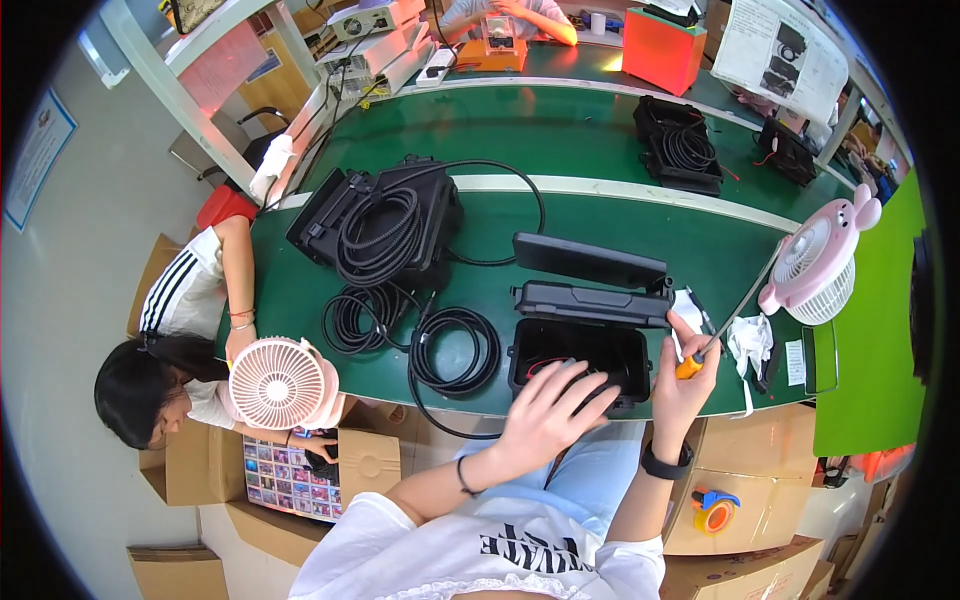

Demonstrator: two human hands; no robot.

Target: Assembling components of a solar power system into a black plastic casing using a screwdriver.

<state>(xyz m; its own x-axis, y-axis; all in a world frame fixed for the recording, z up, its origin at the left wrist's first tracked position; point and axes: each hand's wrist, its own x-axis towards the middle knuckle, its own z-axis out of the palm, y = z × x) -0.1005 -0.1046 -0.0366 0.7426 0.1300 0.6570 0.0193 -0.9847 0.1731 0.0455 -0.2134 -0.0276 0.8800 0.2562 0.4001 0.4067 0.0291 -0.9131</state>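
A black plastic case (640, 362) lies at the table's near edge in front of me, its hinged lid (590, 260) raised at the back. Over the near side of its opening my left hand (560, 408) is open, fingers spread; a bit of red wire shows inside beside them. What lies under the palm is hidden. At the case's right end my right hand (686, 385) is closed around a screwdriver (690, 367) with a yellow-orange handle. Its long thin shaft points up and to the right, away from the case.
Coiled black cables (455, 350) and another cable-topped black case (420, 215) sit to the left. A pink fan (810, 255) and crumpled white paper (750, 340) are at right. A co-worker (185, 290) leans in at left near another fan (280, 383). Cardboard boxes (750, 470) stand below the table.
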